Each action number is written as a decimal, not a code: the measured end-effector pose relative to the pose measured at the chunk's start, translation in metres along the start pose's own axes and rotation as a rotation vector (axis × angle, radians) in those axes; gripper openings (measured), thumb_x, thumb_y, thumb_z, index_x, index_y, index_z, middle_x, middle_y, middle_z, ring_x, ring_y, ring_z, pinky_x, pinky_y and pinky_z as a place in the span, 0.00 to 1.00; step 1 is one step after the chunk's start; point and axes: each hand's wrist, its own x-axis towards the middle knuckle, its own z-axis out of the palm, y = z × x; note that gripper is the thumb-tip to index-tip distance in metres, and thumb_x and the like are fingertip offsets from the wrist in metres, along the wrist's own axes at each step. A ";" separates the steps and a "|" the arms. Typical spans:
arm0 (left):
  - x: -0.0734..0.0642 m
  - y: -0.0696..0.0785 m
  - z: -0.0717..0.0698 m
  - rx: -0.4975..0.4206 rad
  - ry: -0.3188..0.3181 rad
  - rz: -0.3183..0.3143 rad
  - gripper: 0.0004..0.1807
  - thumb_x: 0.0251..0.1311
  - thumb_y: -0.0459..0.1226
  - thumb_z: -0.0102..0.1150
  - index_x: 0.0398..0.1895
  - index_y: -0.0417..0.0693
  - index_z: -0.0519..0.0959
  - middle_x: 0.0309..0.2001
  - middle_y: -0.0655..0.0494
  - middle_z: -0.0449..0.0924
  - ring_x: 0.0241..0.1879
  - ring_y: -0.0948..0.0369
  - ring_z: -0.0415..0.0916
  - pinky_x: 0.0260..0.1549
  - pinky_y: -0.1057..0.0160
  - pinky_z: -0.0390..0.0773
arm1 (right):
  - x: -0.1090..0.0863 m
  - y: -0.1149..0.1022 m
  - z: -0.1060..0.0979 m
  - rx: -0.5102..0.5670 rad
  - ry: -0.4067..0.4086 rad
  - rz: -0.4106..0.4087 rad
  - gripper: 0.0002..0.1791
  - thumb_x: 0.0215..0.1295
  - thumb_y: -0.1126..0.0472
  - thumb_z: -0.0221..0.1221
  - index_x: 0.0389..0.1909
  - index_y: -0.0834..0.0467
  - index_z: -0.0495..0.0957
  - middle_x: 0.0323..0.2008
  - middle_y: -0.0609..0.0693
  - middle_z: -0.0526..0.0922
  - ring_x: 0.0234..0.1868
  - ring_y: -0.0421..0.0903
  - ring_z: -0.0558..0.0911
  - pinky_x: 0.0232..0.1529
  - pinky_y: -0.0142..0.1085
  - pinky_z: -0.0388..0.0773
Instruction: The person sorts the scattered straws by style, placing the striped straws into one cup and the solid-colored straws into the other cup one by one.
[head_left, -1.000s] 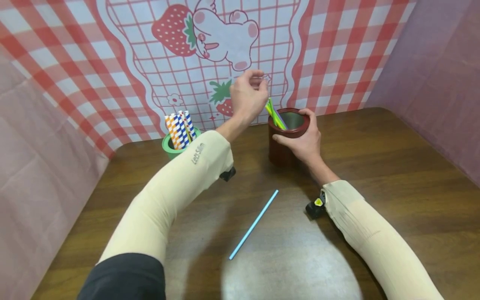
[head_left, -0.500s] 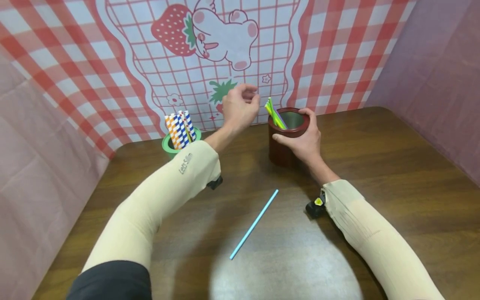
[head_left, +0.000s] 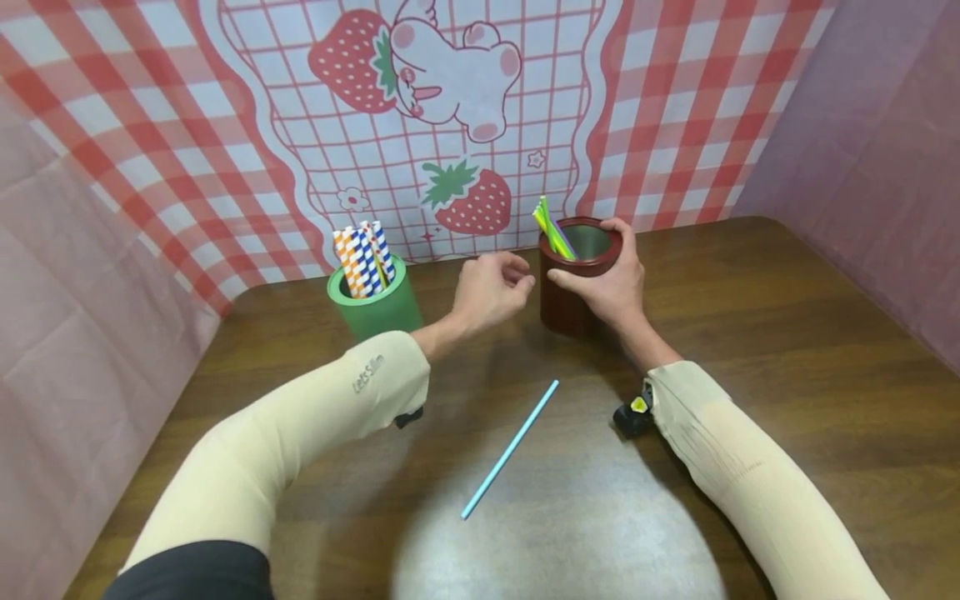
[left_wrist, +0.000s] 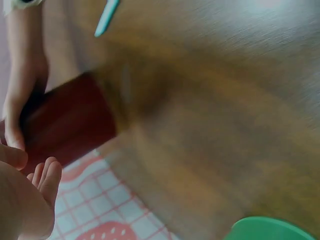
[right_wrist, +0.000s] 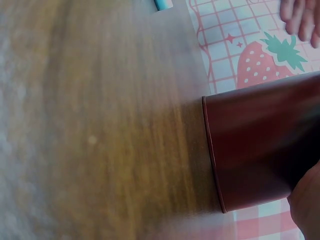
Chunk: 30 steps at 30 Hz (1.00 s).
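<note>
My right hand (head_left: 611, 283) grips the dark red cylindrical cup (head_left: 566, 304) near its rim, thumb in front and fingers round the right side. Green, yellow and purple straws (head_left: 553, 233) lean out of its left side. To the left of that cup, my left hand (head_left: 491, 292) hovers with loosely bent fingers and nothing visible in them; the left wrist view also shows these fingers (left_wrist: 49, 180) apart from the cup. On the table in front lies a single light blue straw (head_left: 510, 450), slanting from lower left to upper right.
At the back left stands a green cup (head_left: 382, 317) holding several striped paper straws (head_left: 362, 258) in orange, blue and white. Behind the wooden table (head_left: 787, 333) hangs a red-checked cloth (head_left: 675, 108) with strawberry prints. Pink fabric (head_left: 90, 275) borders the left side.
My left hand has come down and slightly left from above the red cup's straws to beside the cup. The right hand, both cups and the light blue straw have stayed in place.
</note>
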 end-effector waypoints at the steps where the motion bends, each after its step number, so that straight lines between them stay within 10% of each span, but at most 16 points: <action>1: -0.004 -0.001 0.003 0.013 -0.023 -0.008 0.12 0.58 0.39 0.61 0.43 0.43 0.83 0.37 0.54 0.86 0.34 0.64 0.83 0.37 0.69 0.80 | 0.000 0.000 0.000 0.000 0.000 0.003 0.51 0.35 0.50 0.79 0.62 0.49 0.61 0.57 0.52 0.74 0.55 0.46 0.73 0.54 0.44 0.72; 14: -0.039 -0.001 0.025 0.115 -0.240 -0.024 0.14 0.56 0.46 0.65 0.39 0.47 0.86 0.32 0.59 0.86 0.33 0.67 0.82 0.35 0.70 0.78 | 0.000 0.000 0.000 -0.001 0.003 -0.011 0.51 0.35 0.51 0.79 0.62 0.49 0.61 0.57 0.52 0.74 0.55 0.46 0.74 0.54 0.44 0.73; 30: -0.059 0.005 0.036 0.034 -0.447 -0.232 0.11 0.47 0.49 0.72 0.22 0.53 0.86 0.14 0.60 0.81 0.14 0.69 0.77 0.19 0.72 0.74 | 0.000 0.001 0.000 0.008 -0.005 -0.025 0.51 0.37 0.51 0.78 0.63 0.50 0.60 0.58 0.51 0.73 0.56 0.45 0.73 0.55 0.44 0.73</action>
